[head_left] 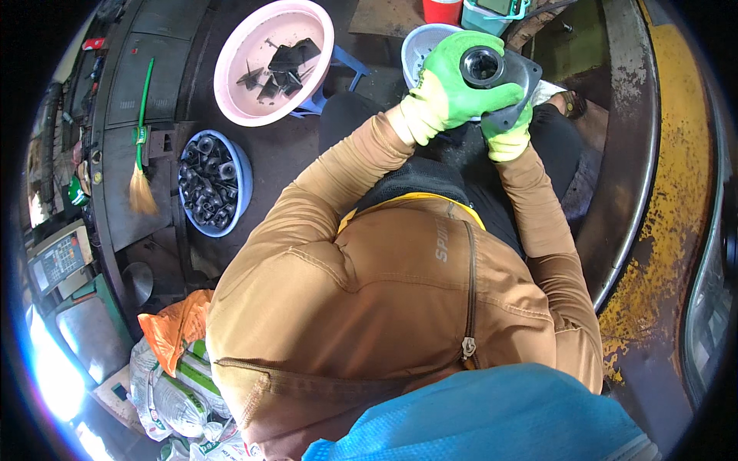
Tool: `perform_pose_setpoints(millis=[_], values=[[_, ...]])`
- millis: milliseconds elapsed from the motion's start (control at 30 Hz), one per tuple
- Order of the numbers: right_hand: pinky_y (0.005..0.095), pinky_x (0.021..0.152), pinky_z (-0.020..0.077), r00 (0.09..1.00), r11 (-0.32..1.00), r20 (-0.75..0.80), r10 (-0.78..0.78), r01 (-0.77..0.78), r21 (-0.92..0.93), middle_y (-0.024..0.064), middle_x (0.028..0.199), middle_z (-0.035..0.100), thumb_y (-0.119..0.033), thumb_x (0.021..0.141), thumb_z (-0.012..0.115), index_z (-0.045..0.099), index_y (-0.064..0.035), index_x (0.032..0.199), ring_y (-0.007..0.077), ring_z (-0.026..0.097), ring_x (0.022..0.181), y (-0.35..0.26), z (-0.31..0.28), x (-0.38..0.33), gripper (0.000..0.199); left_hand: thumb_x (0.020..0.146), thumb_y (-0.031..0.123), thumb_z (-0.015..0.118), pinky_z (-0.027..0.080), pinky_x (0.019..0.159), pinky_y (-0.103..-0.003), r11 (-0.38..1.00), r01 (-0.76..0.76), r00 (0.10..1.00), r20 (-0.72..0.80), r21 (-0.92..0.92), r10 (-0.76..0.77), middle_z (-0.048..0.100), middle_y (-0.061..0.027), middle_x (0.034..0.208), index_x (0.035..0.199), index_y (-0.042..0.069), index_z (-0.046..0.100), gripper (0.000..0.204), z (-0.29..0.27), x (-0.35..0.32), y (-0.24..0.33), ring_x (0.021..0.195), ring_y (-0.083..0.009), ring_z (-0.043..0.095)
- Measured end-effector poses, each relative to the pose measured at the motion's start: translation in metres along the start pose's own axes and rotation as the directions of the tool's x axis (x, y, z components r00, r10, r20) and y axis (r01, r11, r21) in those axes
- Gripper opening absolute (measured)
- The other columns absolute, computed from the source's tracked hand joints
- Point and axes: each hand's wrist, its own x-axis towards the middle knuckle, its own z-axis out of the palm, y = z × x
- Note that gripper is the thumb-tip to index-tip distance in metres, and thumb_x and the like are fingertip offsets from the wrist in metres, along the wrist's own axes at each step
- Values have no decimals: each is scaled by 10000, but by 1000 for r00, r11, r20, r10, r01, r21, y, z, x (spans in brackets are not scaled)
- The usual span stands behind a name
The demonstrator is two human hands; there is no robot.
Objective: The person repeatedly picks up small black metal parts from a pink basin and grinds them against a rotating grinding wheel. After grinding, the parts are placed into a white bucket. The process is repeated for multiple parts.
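A black moulded part [524,78] with a round hollow collar and a squarish flange is held up between both hands, at the upper right. My left hand [444,86], in a green and yellow glove, wraps its fingers and thumb around the collar. On the flange's lower edge, my right hand [509,140] grips from below in a matching glove, its fingertips mostly hidden behind the part. Just behind my left hand stands a pale blue basket [413,50], partly covered by the glove.
A pink basin [229,77] with dark pieces stands on a blue stool [350,65]. Left of me, a blue tub [246,180] is full of black parts. A broom [142,146], plastic bags [181,396] and a yellow rusty metal edge [665,177] surround me. A red container [443,11] stands at the back.
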Motion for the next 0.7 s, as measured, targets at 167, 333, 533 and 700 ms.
perform_pose_setpoints(millis=[167,333,533,700], values=[[305,712,489,997,978,67,23,-37,205,103,932,645,-158,749,687,599,-3,1018,192,619,829,-17,-7,11,322,627,123,838,500,842,-302,999,-26,1000,-12,-36,25,631,-76,1021,1019,36,618,458,3,-4,4,930,-157,618],[292,716,510,992,979,114,-46,22,204,98,948,657,-159,691,749,605,15,1037,164,622,812,-27,-11,14,413,629,106,834,494,841,-298,999,1,993,115,-43,4,648,-71,1001,1012,34,629,441,-9,0,10,926,-152,615],[301,865,476,926,779,349,145,-325,537,80,1113,610,-144,704,778,533,-12,1188,168,582,1000,-27,-20,1,558,621,117,814,476,877,-312,993,56,906,422,-103,-8,646,-66,1036,1006,35,645,428,-27,17,25,971,-158,605],[335,902,469,923,896,383,33,-197,398,74,1142,596,-139,754,726,526,-51,1203,186,577,1023,-27,-18,-8,500,577,141,800,440,939,-348,928,306,685,727,-213,-59,625,-101,1111,1004,39,644,465,-38,22,29,1057,-207,578]])
